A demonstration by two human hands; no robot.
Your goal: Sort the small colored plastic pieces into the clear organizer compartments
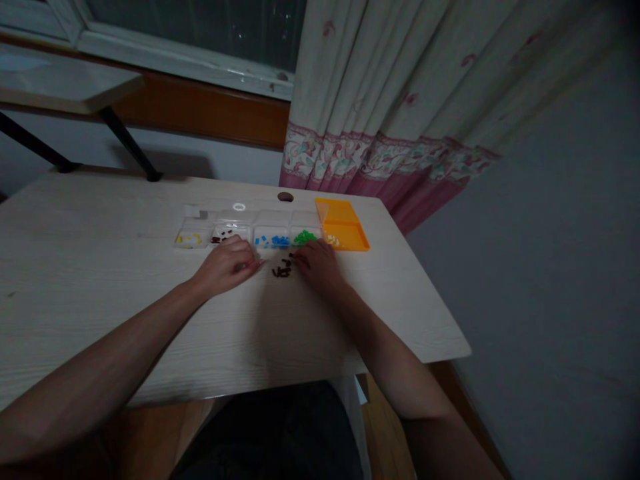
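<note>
My left hand point(230, 263) is just in front of the clear compartment box point(240, 245), with its fingers curled together and thumb against them. What it pinches, if anything, is too small to make out. My right hand point(319, 263) reaches down at the small pile of dark brown pieces point(283, 271) on the table, its fingertips closed at a brown piece on the pile's edge. Inside the box, yellow pieces point(190, 239), more brown pieces, blue pieces point(280, 241) and green pieces point(304, 237) sit in separate compartments. My left hand partly covers the brown compartment.
An open orange case point(353, 235) with a few whitish pieces point(332, 241) stands at the right end of the box. Behind are a round cable hole point(285, 197) and a curtain point(360, 133). A raised shelf point(75, 83) on black legs is at the back left of the wooden table point(200, 353).
</note>
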